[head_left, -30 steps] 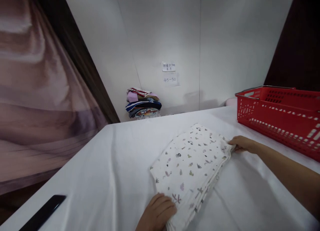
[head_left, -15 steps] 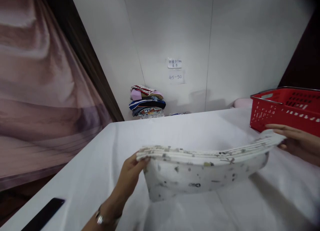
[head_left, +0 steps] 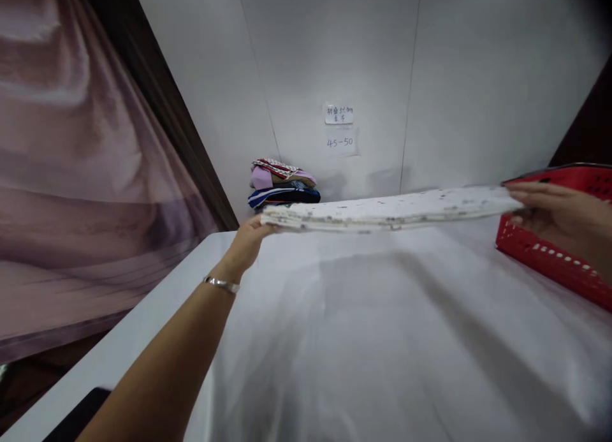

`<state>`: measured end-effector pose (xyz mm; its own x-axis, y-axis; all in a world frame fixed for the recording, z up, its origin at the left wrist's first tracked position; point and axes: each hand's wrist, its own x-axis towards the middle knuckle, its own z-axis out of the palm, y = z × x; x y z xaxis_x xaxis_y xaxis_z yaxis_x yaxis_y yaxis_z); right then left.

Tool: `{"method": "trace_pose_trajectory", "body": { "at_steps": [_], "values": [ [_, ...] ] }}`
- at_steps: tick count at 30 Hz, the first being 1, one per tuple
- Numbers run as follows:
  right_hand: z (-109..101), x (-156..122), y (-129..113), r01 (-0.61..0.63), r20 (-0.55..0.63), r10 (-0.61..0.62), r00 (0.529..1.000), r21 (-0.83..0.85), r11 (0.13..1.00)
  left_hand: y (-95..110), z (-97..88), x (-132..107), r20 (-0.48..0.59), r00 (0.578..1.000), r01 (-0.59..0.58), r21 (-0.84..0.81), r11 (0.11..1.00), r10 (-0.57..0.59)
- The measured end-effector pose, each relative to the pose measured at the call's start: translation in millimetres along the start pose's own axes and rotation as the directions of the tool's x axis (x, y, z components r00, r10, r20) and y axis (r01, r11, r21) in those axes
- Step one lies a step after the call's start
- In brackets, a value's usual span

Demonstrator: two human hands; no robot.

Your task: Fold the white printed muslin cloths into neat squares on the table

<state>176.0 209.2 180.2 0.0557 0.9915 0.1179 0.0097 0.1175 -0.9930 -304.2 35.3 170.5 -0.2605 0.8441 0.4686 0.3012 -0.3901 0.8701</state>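
Note:
A white cloth [head_left: 382,211] with a small dark print, folded into several layers, is stretched out level above the table. My left hand [head_left: 247,241] is closed on its left end, thumb and fingers pinching the layered edge. At the opposite end my right hand [head_left: 559,215] grips the cloth's right corner, in front of the red basket. Both arms reach forward, and the cloth hangs clear of the tabletop with its shadow below it.
The table [head_left: 358,340] has a white cover. A red plastic basket [head_left: 549,254] stands at the right. Behind the far edge rises a pile of folded clothes [head_left: 282,180]. A dark flat object [head_left: 79,416] lies at the near left, beside a pink curtain [head_left: 71,193].
Both hands have moved up and away from me, carrying the cloth. Its front face, which drooped toward the table, now lies nearly flat and is seen edge-on.

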Motion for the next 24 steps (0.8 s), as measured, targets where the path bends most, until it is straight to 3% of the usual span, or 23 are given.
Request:
{"method": "trace_pose_trajectory", "body": {
  "at_steps": [4,8,9,13,18,22,24],
  "values": [
    [-14.9,-37.3,89.0,-0.205,0.064,0.210,0.976,-0.067,0.976,-56.4,0.8,-67.1,0.238,0.944,0.164,0.267,0.950,-0.230],
    [-27.9,-72.6,158.2,-0.514,0.065,0.525,0.849,-0.131,0.848,-97.5,9.8,-125.6,0.366,0.875,0.173,0.373,0.912,-0.316],
    [-31.2,-77.8,166.0,-0.538,0.048,0.546,0.837,-0.114,0.835,-101.4,10.4,-135.2,0.363,0.876,0.176,0.374,0.911,-0.318],
    [-39.8,-85.9,171.9,-0.507,-0.004,0.509,0.861,-0.094,0.857,-101.7,6.8,-156.4,0.304,0.918,0.123,0.393,0.911,-0.256],
    [-36.8,-92.1,176.7,-0.562,-0.011,0.578,0.816,-0.243,0.790,-106.7,8.3,-170.0,0.387,0.901,-0.019,0.484,0.875,-0.195],
    [-37.6,-96.1,187.7,-0.417,0.018,0.482,0.876,-0.476,0.775,-111.3,11.1,-179.9,0.398,0.908,-0.122,0.550,0.826,-0.130],
    [-41.0,-96.9,191.2,-0.227,0.048,0.343,0.938,-0.664,0.712,-107.8,11.7,-184.9,0.401,0.910,-0.175,0.609,0.773,-0.110]
  ]
}}
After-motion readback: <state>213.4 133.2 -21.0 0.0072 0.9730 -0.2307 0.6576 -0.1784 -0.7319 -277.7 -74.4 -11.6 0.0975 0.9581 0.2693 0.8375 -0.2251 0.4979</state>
